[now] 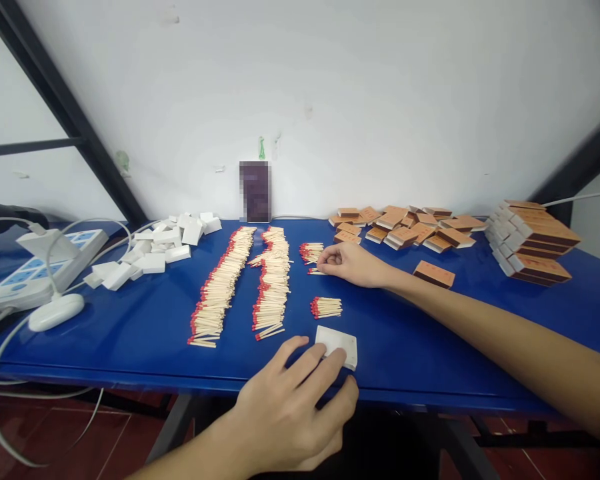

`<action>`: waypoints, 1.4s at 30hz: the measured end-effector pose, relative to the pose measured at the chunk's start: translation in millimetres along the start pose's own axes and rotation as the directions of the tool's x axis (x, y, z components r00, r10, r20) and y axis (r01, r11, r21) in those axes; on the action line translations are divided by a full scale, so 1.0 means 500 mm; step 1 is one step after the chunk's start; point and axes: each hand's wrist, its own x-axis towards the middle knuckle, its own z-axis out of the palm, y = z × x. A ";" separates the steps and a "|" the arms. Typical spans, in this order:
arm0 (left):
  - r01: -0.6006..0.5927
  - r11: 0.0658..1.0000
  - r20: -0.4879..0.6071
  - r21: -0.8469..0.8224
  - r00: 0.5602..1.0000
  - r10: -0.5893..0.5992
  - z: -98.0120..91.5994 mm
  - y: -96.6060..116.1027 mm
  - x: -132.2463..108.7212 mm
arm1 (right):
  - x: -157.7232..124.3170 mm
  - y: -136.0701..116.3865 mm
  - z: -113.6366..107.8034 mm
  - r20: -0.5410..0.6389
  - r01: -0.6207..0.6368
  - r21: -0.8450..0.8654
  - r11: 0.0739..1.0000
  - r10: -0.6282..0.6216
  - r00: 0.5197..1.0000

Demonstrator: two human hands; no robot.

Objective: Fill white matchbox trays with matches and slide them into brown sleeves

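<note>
My left hand (293,407) rests at the table's front edge, its fingers touching a white inner matchbox tray (337,345). Farther back, my right hand (353,265) is curled, its fingertips pinching red-tipped matches from a small pile (311,253). A small bundle of matches (326,307) lies between the two hands. Two long rows of matches (245,283) run along the blue table (130,333) to the left of both hands.
White inner trays (155,250) are heaped at the back left. Orange outer sleeves (405,227) lie at the back right, one sleeve (434,274) apart, and stacked boxes (530,243) at the far right. A power strip (35,267) with cables sits at the left. A wall stands behind.
</note>
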 end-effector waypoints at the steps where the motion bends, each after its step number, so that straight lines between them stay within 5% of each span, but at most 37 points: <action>1: -0.002 1.000 0.002 -0.001 1.000 0.002 0.000 0.000 0.000 | 0.000 -0.001 0.000 -0.004 -0.003 -0.004 1.000 0.003 1.000; 42: -0.003 1.000 0.016 0.009 1.000 0.003 0.000 0.001 0.000 | -0.014 0.007 -0.001 0.043 0.058 0.065 0.996 -0.061 0.997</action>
